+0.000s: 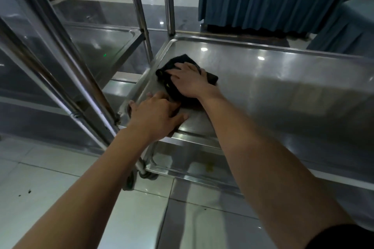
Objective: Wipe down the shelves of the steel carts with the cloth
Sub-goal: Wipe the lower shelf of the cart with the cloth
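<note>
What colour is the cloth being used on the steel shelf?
The cloth is black or very dark, seen in the head view under the right hand.

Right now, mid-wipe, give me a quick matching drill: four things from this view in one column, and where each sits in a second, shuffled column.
Things:
1. cloth
2. left hand
3. right hand
4. wheel

Places:
A. on the floor, under the cart's near corner
B. flat on top of the cloth
C. on the shelf's near-left corner
D. spread on the shelf, under a hand

Pairs: 1-D, 2-C, 3-B, 4-A
</note>
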